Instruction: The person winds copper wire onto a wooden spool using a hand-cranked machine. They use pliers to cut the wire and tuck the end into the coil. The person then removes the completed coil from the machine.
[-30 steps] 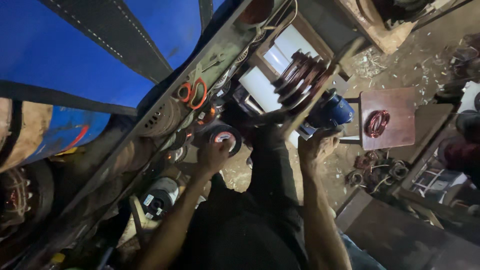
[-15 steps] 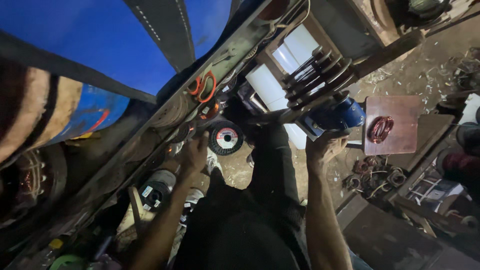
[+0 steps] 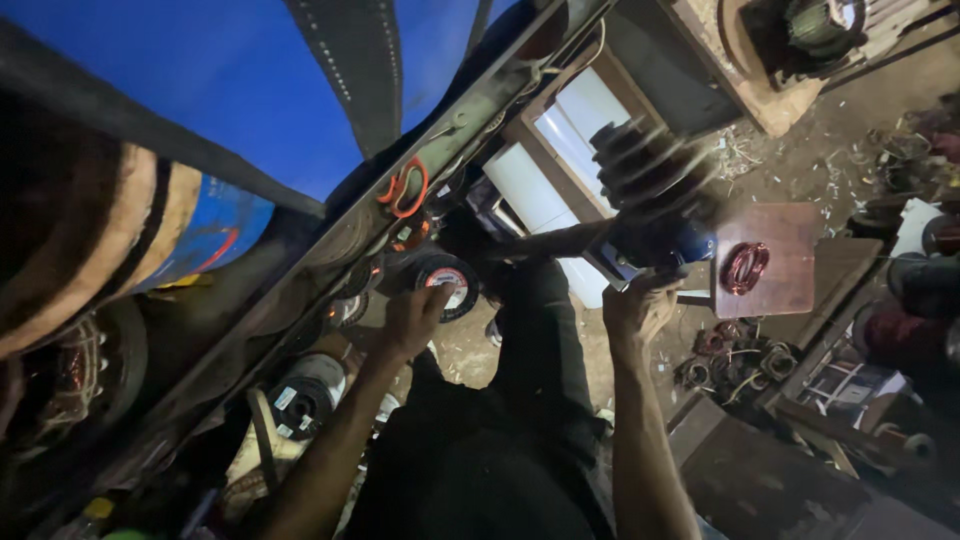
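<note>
Fingers of the left hand (image 3: pixel 415 318) touch one round wire spool (image 3: pixel 447 283) with a red and white label; whether they grip it cannot be told. Since half a second ago, that spool sits closer to the hand. The right hand (image 3: pixel 640 308) is curled under one blue motor (image 3: pixel 665 245). One red wire coil (image 3: pixel 745 268) lies on a brown board (image 3: pixel 775 300) just beside it, with clutter crowding every edge.
</note>
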`<state>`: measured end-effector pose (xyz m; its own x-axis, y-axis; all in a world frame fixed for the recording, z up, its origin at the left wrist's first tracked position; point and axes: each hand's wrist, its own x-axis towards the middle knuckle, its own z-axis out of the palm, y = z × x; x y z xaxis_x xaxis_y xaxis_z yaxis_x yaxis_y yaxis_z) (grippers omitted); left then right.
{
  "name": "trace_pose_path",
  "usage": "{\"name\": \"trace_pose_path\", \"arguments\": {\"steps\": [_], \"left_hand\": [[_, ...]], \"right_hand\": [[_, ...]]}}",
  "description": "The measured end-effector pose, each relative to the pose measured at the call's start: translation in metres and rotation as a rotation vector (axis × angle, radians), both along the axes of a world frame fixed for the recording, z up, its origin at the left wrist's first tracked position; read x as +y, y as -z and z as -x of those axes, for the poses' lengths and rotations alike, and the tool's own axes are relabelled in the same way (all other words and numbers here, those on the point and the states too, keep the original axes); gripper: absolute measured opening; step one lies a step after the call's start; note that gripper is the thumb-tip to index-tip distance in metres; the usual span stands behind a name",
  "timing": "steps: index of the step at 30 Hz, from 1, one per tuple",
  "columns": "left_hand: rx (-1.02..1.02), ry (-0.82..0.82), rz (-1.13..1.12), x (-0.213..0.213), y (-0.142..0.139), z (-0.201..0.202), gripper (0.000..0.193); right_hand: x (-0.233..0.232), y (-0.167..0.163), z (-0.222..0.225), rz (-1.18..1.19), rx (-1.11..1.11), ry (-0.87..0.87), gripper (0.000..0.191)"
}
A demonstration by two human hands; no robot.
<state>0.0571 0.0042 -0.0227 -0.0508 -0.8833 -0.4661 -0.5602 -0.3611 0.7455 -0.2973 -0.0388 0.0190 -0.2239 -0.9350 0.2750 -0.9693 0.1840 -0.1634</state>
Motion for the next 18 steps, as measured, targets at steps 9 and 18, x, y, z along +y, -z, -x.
{"name": "trace_pose_path", "arguments": {"steps": [9,18], "left_hand": [[0.254,-0.048,0.18,-0.015,-0.002,0.014,0.061],[0.325,-0.022,0.222,-0.029,0.018,0.027,0.067]], "right_hand": [[0.016,-0.063,-0.006,-0.357,-0.305,0.014,0.098],[0.005,-0.162,0.007,-0.281,-0.188,0.193,0.055]]}}
